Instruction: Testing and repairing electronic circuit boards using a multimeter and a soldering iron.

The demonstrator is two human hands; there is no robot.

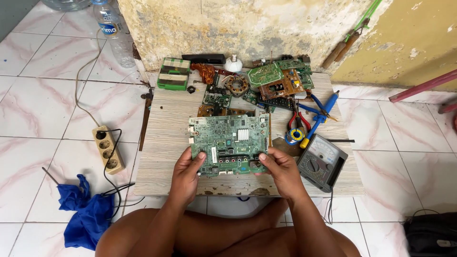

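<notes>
A large green circuit board (230, 140) is held flat just above a low wooden table (164, 143). My left hand (186, 173) grips the board's near left corner, thumb on top. My right hand (281, 172) grips the near right corner the same way. A small silver heat sink sits near the board's middle. My bare knees and legs show below the table's front edge.
Behind the board lie several smaller circuit boards (281, 81), a copper coil (236, 85), a green box (173, 74), red pliers (299, 121) and a blue soldering iron (320, 119). A multimeter (321, 162) sits right. On the tiled floor: power strip (108, 148), blue cloth (88, 212), water bottle (114, 31).
</notes>
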